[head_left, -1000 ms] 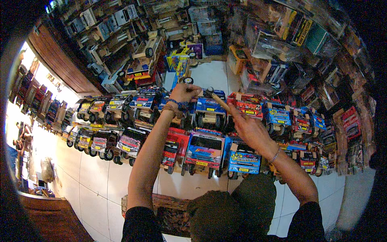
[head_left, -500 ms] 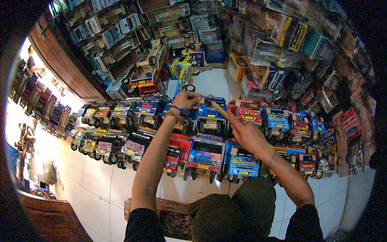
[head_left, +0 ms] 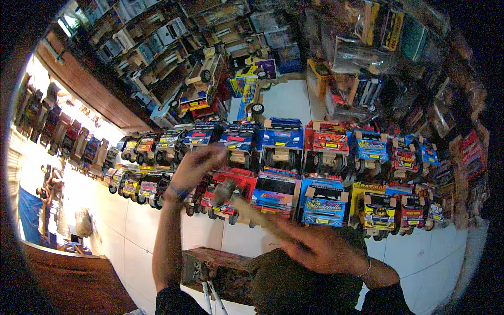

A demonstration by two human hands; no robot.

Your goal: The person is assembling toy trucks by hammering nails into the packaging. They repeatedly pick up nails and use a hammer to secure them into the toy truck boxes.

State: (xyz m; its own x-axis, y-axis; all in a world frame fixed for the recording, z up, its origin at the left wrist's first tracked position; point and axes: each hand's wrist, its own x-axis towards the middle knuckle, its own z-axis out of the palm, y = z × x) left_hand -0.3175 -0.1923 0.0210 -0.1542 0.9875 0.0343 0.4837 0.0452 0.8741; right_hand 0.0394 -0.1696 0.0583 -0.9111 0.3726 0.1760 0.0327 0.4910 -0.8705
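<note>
Closest to me, the right hand (head_left: 315,247) is a blur low in the frame, clenched around the wooden handle of a hammer (head_left: 239,202); the dark head of the tool points up and left, toward the toy trucks on the floor. Half a second ago that hand was higher, stretched out over the back row with the hammer up by the blue truck; now it has swung down and back toward my body, so I judge a stroke or a withdrawal is in progress; the smear makes it impossible to say which. The left hand (head_left: 197,165) has also pulled in and dropped; before it was pinching something small at the far row, and now it hovers over the near row with fingers curled; whether it grasps anything I cannot tell, the blur hides the fingertips. A dark band sits on that wrist.

Just under the hammer head is the red toy truck (head_left: 228,194) of the near row, with a blue-and-red truck (head_left: 275,191) to its right and a light blue one (head_left: 323,202) beyond; so the work seems to have shifted from the back row to the front row. Behind them stands the far row, the blue truck (head_left: 283,139) in its middle, untouched now. Beyond that lie shelves and heaps of unpainted wooden toy bodies (head_left: 168,47); a wooden block (head_left: 218,268) sits near my knees on the white tiled floor (head_left: 131,231).
</note>
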